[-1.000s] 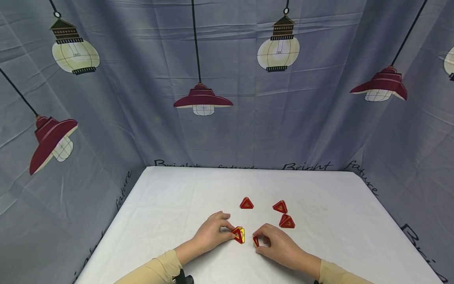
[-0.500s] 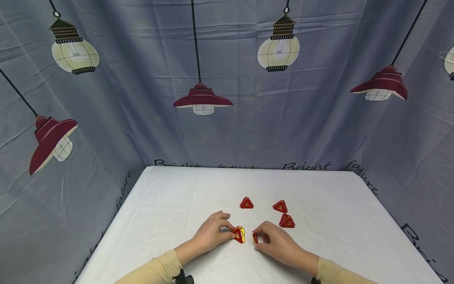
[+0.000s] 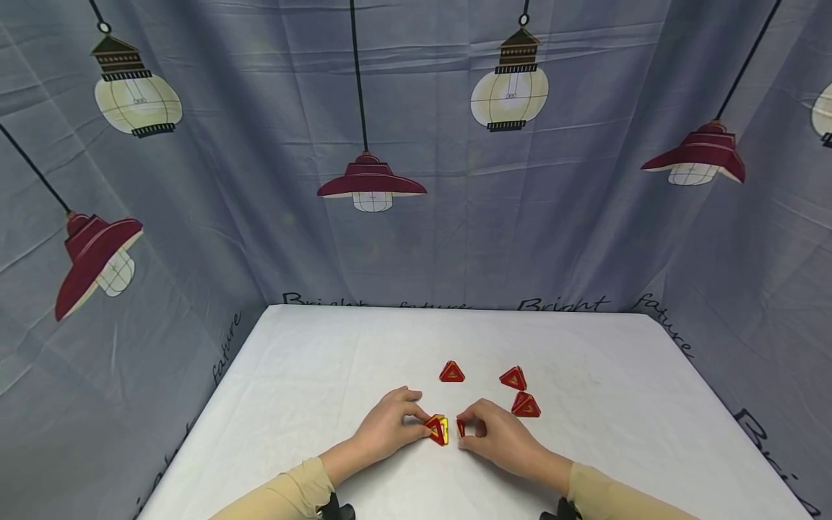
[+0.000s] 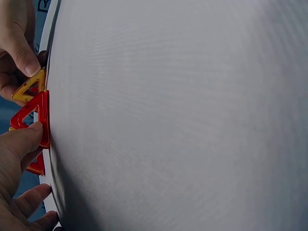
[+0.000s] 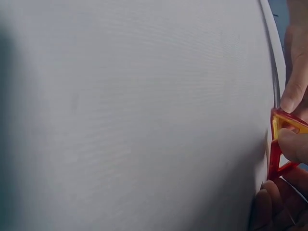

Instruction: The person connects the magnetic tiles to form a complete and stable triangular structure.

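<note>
My left hand (image 3: pixel 385 427) pinches a red and yellow cluster of triangular tiles (image 3: pixel 445 429) between thumb and forefinger, low over the white table. In the left wrist view a red open-centred triangular tile (image 4: pixel 44 108) of this cluster faces the camera under the thumb. Just to the right, my right hand (image 3: pixel 503 433) holds a small triangular tile (image 3: pixel 461 429) nearly edge-on, thumb and forefinger on it. Its side seen from the left wrist is yellow (image 4: pixel 22 93). In the head view a narrow gap separates it from the cluster. Fingers partly cover both.
On the white table (image 3: pixel 338 347), a red triangular piece (image 3: pixel 451 372) lies beyond the hands. Two more red pieces, one farther (image 3: pixel 513 378) and one nearer (image 3: pixel 526 405), lie close together behind the right hand. A grey-blue curtain (image 3: pixel 416 245) printed with lamps hangs around the table.
My right hand has moved left and slightly away from me with its tile, narrowing the gap to the cluster. The left hand and the loose pieces have stayed in place.
</note>
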Demonstrator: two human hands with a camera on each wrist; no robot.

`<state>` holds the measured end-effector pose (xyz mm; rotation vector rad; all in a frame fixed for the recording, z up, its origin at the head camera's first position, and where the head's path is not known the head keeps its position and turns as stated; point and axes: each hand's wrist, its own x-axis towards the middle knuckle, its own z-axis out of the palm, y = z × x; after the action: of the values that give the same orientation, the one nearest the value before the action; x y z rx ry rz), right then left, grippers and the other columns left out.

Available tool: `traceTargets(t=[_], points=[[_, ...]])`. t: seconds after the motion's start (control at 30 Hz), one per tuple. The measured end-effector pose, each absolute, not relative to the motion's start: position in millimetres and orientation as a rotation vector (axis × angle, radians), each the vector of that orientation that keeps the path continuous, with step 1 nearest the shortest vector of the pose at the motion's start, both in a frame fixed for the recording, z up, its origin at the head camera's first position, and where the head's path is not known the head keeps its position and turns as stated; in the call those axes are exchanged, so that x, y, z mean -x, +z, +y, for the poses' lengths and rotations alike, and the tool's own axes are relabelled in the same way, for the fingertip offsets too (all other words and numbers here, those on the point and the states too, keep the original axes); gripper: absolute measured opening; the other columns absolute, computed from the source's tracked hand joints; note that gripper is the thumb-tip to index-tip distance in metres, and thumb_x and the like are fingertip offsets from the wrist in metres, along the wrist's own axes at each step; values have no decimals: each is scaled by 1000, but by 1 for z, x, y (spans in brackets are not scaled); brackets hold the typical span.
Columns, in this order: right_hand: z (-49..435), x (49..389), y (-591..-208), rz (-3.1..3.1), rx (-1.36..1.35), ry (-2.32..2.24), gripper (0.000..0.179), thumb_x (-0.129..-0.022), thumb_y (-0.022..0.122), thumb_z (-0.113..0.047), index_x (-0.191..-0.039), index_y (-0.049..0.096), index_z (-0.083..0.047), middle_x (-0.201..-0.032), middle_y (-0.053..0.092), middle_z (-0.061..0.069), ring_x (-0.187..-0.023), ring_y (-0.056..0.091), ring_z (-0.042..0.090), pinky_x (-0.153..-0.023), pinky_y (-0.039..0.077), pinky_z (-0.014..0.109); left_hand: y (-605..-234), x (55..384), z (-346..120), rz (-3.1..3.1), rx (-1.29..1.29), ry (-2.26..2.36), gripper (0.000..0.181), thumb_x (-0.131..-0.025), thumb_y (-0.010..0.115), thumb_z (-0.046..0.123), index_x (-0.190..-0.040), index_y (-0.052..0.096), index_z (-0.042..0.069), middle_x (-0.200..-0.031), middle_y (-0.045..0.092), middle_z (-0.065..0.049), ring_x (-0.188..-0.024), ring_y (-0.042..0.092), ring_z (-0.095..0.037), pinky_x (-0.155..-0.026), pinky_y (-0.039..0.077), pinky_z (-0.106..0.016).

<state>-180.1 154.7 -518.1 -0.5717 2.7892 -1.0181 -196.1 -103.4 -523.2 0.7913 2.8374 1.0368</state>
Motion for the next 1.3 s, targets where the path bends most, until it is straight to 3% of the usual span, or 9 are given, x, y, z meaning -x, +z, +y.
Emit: traceTargets(t=[1.3], points=[[131, 189, -520, 2769, 524, -1080, 30, -84, 86, -29, -109, 73, -19, -94, 61, -9, -76, 53, 8, -61, 47, 24, -525, 198, -104, 2838, -806, 1048, 13, -89, 81, 28, -99, 82, 20, -138, 62, -10, -138, 47, -37, -109, 40, -58]])
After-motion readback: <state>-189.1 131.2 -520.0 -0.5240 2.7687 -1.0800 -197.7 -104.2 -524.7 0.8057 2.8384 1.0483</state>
